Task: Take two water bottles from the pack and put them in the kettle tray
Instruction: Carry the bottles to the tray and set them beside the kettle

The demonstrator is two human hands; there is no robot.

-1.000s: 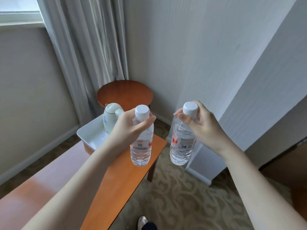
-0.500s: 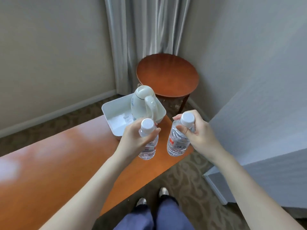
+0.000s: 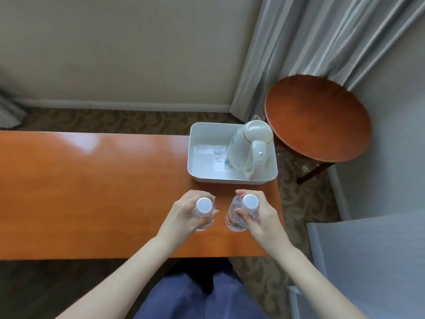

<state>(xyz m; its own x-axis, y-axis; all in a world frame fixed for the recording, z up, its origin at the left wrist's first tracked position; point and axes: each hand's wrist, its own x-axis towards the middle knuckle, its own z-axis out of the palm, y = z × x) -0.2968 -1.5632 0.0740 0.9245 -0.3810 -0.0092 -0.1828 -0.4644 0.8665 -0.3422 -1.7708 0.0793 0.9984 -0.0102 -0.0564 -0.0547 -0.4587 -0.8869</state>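
I read the carry step: left hand [image 3: 184, 215] and right hand [image 3: 257, 215] each grip a bottle [image 3: 203, 206] by the neck; next, lower both into tray [image 3: 195, 139] ahead, left of kettle [image 3: 249, 150].

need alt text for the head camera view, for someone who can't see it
Seen from above, the left hand and right hand each grip a capped water bottle over an orange table. Just beyond sits a white tray holding a white kettle.

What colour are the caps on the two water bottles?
Both caps are white, seen from above in the head view.
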